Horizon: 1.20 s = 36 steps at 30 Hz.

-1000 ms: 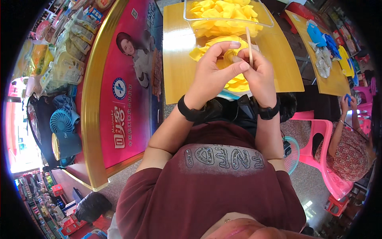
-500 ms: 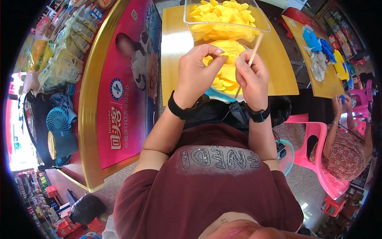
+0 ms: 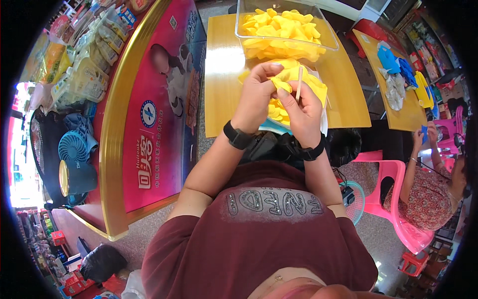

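My left hand (image 3: pixel 255 102) is closed on the edge of a yellow cloth piece (image 3: pixel 290 74), thumb and fingers pinching it. My right hand (image 3: pixel 304 113) touches it from the other side and grips a thin wooden stick (image 3: pixel 299 83), which stands up between thumb and fingers. Both hands almost meet in front of me. Under them lies a pile of similar yellow pieces (image 3: pixel 278 110), partly hidden by the hands. Just beyond, a clear plastic box (image 3: pixel 286 38) holds many more loose yellow pieces (image 3: pixel 281 24).
The box and pile rest on a wooden table (image 3: pixel 348 102). At my left stands a pink panel with a gold frame (image 3: pixel 110 164). Right of me are a pink plastic chair (image 3: pixel 396 199), a seated person (image 3: pixel 423 194) handling something blue, and another table (image 3: pixel 401 113) bearing blue and yellow cloth.
My hands have come together and a yellow cloth piece now spreads out between them. The stick has swung more upright with my right hand, which shifted left.
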Each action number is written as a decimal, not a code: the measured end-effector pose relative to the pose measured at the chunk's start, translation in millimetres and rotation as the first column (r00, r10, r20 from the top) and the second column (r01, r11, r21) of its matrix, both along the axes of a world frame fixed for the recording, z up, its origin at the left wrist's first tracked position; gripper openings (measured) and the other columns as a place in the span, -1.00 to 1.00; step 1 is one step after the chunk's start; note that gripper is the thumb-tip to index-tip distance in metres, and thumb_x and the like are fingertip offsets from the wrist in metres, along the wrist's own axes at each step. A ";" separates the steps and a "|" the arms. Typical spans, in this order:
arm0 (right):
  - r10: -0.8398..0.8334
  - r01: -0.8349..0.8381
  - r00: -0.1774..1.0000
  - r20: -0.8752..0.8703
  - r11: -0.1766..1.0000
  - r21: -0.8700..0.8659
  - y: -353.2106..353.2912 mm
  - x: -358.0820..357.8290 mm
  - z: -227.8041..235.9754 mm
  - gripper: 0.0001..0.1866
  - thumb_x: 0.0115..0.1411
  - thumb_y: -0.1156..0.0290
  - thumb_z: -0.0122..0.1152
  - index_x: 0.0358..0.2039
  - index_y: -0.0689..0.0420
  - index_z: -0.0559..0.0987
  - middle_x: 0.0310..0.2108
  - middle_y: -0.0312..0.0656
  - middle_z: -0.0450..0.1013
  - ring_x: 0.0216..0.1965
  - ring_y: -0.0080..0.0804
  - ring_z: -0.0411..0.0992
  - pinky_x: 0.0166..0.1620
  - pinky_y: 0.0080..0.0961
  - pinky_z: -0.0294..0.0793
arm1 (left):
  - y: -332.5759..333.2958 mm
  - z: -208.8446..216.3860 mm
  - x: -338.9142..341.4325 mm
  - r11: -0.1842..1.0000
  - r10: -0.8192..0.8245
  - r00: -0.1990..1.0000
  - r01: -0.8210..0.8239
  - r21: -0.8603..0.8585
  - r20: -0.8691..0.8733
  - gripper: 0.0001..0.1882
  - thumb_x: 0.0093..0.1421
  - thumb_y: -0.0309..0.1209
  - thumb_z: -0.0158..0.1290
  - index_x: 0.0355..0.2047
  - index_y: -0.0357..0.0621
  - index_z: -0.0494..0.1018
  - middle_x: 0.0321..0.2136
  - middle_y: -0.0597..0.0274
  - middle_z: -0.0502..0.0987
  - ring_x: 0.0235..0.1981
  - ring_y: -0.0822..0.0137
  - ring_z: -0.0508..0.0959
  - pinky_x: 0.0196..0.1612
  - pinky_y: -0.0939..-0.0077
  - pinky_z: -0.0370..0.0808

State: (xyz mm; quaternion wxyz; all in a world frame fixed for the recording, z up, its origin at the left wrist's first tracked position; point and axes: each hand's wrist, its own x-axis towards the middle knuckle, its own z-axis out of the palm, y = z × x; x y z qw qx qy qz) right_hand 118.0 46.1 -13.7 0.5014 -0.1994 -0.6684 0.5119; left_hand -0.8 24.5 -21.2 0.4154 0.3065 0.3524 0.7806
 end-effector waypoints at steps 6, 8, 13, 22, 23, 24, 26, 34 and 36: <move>0.053 -0.109 0.980 -0.189 0.948 -0.299 1.9 9.1 8.5 -0.84 0.28 0.44 0.11 -0.18 0.24 0.47 -0.58 -0.42 0.29 -0.65 -0.77 0.12 -0.58 -0.78 0.04 | -7.1 12.7 13.9 0.998 0.059 0.994 -0.059 0.001 -0.095 -0.72 0.16 -0.66 -0.03 -0.12 -0.19 0.48 -0.33 0.28 0.57 -0.57 0.63 0.41 -0.56 0.75 0.32; 0.024 -0.113 0.970 -0.244 0.927 -0.358 10.8 13.2 8.9 -0.83 0.30 0.43 0.06 -0.16 0.24 0.46 -0.60 -0.41 0.28 -0.70 -0.77 0.08 -0.62 -0.78 -0.01 | -11.4 15.7 18.2 0.996 0.083 0.982 -0.080 0.027 -0.170 -0.73 0.19 -0.61 -0.01 -0.09 -0.17 0.47 -0.38 0.31 0.54 -0.62 0.64 0.37 -0.60 0.76 0.26; -0.032 -0.093 0.960 -0.279 0.902 -0.422 14.0 17.3 17.0 -0.85 0.31 0.39 0.06 -0.23 0.20 0.47 -0.64 -0.43 0.26 -0.72 -0.77 0.08 -0.64 -0.78 -0.04 | -27.5 26.9 12.1 0.830 -0.556 0.760 0.494 0.258 0.335 -0.73 0.22 -0.52 0.02 -0.05 -0.16 0.40 -0.50 0.44 0.41 -0.71 0.64 0.22 -0.66 0.75 0.17; -0.005 -0.077 0.976 -0.219 0.927 -0.368 18.3 23.6 18.3 -0.82 0.32 0.36 0.04 -0.22 0.20 0.51 -0.57 -0.43 0.33 -0.69 -0.80 0.10 -0.64 -0.79 -0.06 | -18.9 30.5 11.4 0.881 -0.450 0.879 0.466 -0.085 0.159 -0.83 0.28 -0.38 0.03 -0.16 -0.13 0.37 -0.60 0.44 0.35 -0.77 0.63 0.21 -0.73 0.77 0.05; -0.052 -0.036 0.968 -0.245 0.938 -0.344 17.6 19.7 16.5 -0.83 0.31 0.37 0.05 -0.23 0.20 0.51 -0.56 -0.44 0.33 -0.68 -0.80 0.10 -0.64 -0.79 -0.05 | -21.7 32.8 14.0 0.862 -0.485 0.851 0.504 -0.055 0.199 -0.83 0.28 -0.38 0.04 -0.17 -0.13 0.37 -0.59 0.44 0.36 -0.78 0.64 0.21 -0.73 0.78 0.05; -0.098 0.006 0.957 -0.272 0.947 -0.321 17.3 13.1 14.3 -0.84 0.31 0.37 0.07 -0.24 0.20 0.51 -0.56 -0.44 0.33 -0.68 -0.80 0.10 -0.63 -0.79 -0.05 | -24.2 35.0 16.2 0.841 -0.520 0.820 0.540 -0.023 0.238 -0.83 0.28 -0.38 0.05 -0.17 -0.14 0.37 -0.59 0.43 0.37 -0.78 0.65 0.20 -0.73 0.79 0.04; -0.103 0.012 0.954 -0.281 0.952 -0.307 17.2 12.9 15.2 -0.84 0.30 0.38 0.08 -0.25 0.20 0.51 -0.56 -0.44 0.33 -0.68 -0.80 0.10 -0.63 -0.79 -0.05 | -28.5 39.2 14.7 0.789 -0.595 0.762 0.615 0.002 0.257 -0.83 0.27 -0.38 0.05 -0.18 -0.13 0.37 -0.59 0.43 0.37 -0.80 0.65 0.19 -0.75 0.78 0.04; -0.087 0.003 0.974 -0.209 0.927 -0.374 22.7 24.0 18.4 -0.84 0.30 0.34 0.11 -0.29 0.19 0.50 -0.68 -0.46 0.24 -0.74 -0.79 0.05 -0.65 -0.77 -0.06 | -17.3 29.6 2.6 0.993 -0.078 0.975 0.058 -0.103 -0.206 -0.72 0.21 -0.33 0.13 -0.14 -0.18 0.41 -0.41 0.33 0.47 -0.59 0.53 0.40 -0.50 0.67 0.37; -0.108 0.035 0.977 -0.182 0.931 -0.363 20.1 21.2 20.8 -0.84 0.29 0.34 0.13 -0.34 0.16 0.49 -0.66 -0.45 0.26 -0.73 -0.79 0.06 -0.65 -0.77 -0.05 | -12.3 21.8 3.5 0.983 0.185 0.875 -0.172 0.071 -0.447 -0.71 0.19 -0.33 0.15 -0.15 -0.22 0.43 -0.33 0.30 0.49 -0.49 0.48 0.48 -0.38 0.61 0.45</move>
